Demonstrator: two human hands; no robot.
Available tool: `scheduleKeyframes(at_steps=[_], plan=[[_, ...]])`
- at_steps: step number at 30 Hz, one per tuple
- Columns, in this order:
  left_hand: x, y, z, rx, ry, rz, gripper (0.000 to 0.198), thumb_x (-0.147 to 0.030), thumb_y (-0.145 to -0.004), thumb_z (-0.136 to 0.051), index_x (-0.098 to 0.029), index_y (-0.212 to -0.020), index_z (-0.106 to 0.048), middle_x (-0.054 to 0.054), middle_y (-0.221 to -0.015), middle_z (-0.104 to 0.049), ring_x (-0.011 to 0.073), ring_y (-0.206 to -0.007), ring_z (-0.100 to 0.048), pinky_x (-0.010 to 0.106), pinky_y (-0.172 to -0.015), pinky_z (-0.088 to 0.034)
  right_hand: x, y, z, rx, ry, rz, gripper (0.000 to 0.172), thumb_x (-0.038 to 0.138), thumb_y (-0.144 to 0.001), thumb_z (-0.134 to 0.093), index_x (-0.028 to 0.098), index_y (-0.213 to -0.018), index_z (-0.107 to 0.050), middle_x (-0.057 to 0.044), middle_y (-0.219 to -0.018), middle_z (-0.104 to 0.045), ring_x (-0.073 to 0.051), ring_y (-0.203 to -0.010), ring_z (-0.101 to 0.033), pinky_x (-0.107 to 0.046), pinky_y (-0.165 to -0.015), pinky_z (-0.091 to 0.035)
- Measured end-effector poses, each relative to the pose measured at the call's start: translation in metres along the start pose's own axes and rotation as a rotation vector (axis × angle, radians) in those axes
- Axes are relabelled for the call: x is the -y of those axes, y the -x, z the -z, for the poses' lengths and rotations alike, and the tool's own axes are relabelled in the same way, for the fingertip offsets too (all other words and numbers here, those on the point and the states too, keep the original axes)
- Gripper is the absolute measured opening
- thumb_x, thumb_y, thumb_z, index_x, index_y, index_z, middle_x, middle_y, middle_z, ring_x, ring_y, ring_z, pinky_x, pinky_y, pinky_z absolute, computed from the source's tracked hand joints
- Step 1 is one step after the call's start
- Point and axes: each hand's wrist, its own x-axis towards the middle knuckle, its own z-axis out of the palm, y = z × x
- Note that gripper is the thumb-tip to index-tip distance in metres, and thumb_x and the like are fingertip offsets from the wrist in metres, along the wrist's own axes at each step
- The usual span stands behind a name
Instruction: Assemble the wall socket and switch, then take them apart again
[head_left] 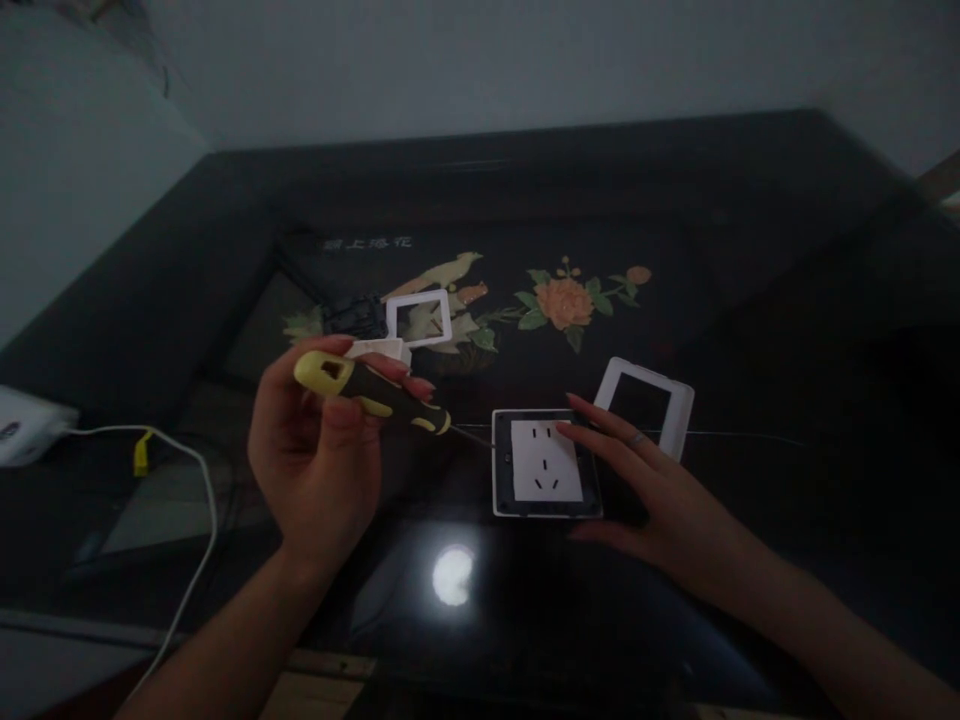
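My left hand [319,450] is closed around the yellow and black handle of a screwdriver [375,390]. Its thin shaft points right, and the tip meets the left side of a wall socket [546,460], close to a small screw on the black frame. The socket lies face up, with a white middle panel and dark slots. My right hand [652,480] steadies the socket from the right: fingertips rest on its upper part and the thumb is by its lower right corner. Beneath and behind that hand lies a white cover frame [679,415], partly hidden by the fingers.
Beyond my left hand lie another white frame [418,295], a black plastic part [356,318] and a white block [386,350]. A white device [30,425] with a pale cable [210,490] is at the left. The dark glossy tabletop [562,190] has a flower-and-bird picture.
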Motion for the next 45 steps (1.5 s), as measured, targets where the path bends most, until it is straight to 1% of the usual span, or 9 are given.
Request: scheduleKeyframes(at_steps=[4,9,15,19,25,37,42,43,45], plan=[[0.0,0.0003,-0.001,0.014,0.01,-0.015,0.022,-0.033,-0.088,-0.071,-0.019,-0.104,-0.068,0.003,-0.085,-0.074,0.0151,-0.071,-0.072,0.028,-0.065,-0.064,-0.0008,0.0016,-0.0032,-0.046,0.007,0.015,0.077,0.024,-0.077,-0.076,0.028,-0.144,-0.037,-0.013,-0.158,-0.034,-0.031,-0.141,-0.041,-0.055,-0.108,-0.043],[-0.0009,0.0013,-0.0009,0.08,0.014,-0.005,0.019,-0.03,-0.092,-0.066,-0.018,-0.107,-0.068,0.004,-0.089,-0.075,0.0167,-0.073,-0.074,0.033,-0.068,-0.065,0.0002,0.0016,-0.0039,-0.049,0.02,0.017,0.078,0.024,-0.076,-0.077,0.027,-0.143,-0.037,-0.013,-0.158,-0.036,-0.031,-0.14,-0.042,-0.054,-0.108,-0.043],[-0.005,0.0016,-0.0019,0.075,0.014,-0.014,0.021,-0.033,-0.091,-0.067,-0.018,-0.105,-0.068,0.003,-0.086,-0.075,0.0161,-0.071,-0.073,0.03,-0.064,-0.065,-0.0009,0.0012,-0.0039,-0.056,0.028,0.033,0.079,0.024,-0.075,-0.078,0.027,-0.143,-0.037,-0.014,-0.157,-0.036,-0.031,-0.14,-0.042,-0.054,-0.107,-0.044],[-0.0067,0.0026,-0.004,0.098,-0.006,-0.007,0.021,-0.033,-0.09,-0.068,-0.019,-0.105,-0.068,0.003,-0.086,-0.075,0.0168,-0.071,-0.073,0.031,-0.062,-0.065,0.0006,-0.0004,-0.003,-0.054,0.033,0.031,0.079,0.022,-0.075,-0.078,0.025,-0.142,-0.037,-0.015,-0.156,-0.037,-0.031,-0.139,-0.044,-0.053,-0.107,-0.045],[-0.0064,0.0015,-0.0036,0.05,-0.028,-0.019,0.022,-0.035,-0.088,-0.071,-0.019,-0.103,-0.068,0.003,-0.084,-0.075,0.0167,-0.067,-0.072,0.03,-0.057,-0.064,0.0023,0.0001,-0.002,-0.053,0.031,0.027,0.077,0.021,-0.075,-0.078,0.023,-0.142,-0.039,-0.016,-0.156,-0.038,-0.032,-0.139,-0.044,-0.054,-0.107,-0.045],[-0.0061,0.0035,-0.0023,0.083,-0.096,-0.062,0.023,-0.036,-0.091,-0.066,-0.02,-0.107,-0.065,0.001,-0.086,-0.074,0.0164,-0.067,-0.072,0.031,-0.054,-0.064,0.0017,0.0004,-0.0018,-0.046,0.027,0.03,0.077,0.022,-0.076,-0.077,0.025,-0.142,-0.038,-0.016,-0.156,-0.037,-0.031,-0.139,-0.044,-0.054,-0.106,-0.045],[-0.0068,0.0054,-0.0027,0.099,-0.097,-0.081,0.024,-0.036,-0.09,-0.068,-0.02,-0.108,-0.066,0.002,-0.086,-0.074,0.0164,-0.067,-0.072,0.032,-0.057,-0.064,0.0017,0.0006,-0.0013,-0.036,0.018,0.017,0.076,0.021,-0.076,-0.076,0.025,-0.142,-0.039,-0.015,-0.157,-0.036,-0.031,-0.139,-0.044,-0.055,-0.107,-0.044],[-0.0069,0.0054,-0.0026,0.097,-0.081,-0.077,0.026,-0.036,-0.088,-0.07,-0.021,-0.109,-0.065,0.002,-0.085,-0.074,0.0164,-0.066,-0.072,0.032,-0.058,-0.064,0.0018,0.0004,-0.0012,-0.034,0.013,0.014,0.075,0.022,-0.076,-0.076,0.025,-0.142,-0.039,-0.015,-0.157,-0.036,-0.031,-0.139,-0.044,-0.055,-0.107,-0.044],[-0.0072,0.0036,-0.002,0.022,-0.012,0.017,0.031,-0.033,-0.079,-0.08,-0.024,-0.107,-0.067,0.001,-0.082,-0.075,0.016,-0.064,-0.071,0.031,-0.059,-0.064,0.002,-0.0003,-0.0009,-0.028,0.002,0.007,0.074,0.022,-0.077,-0.075,0.024,-0.142,-0.04,-0.015,-0.157,-0.037,-0.031,-0.139,-0.043,-0.055,-0.108,-0.043]])
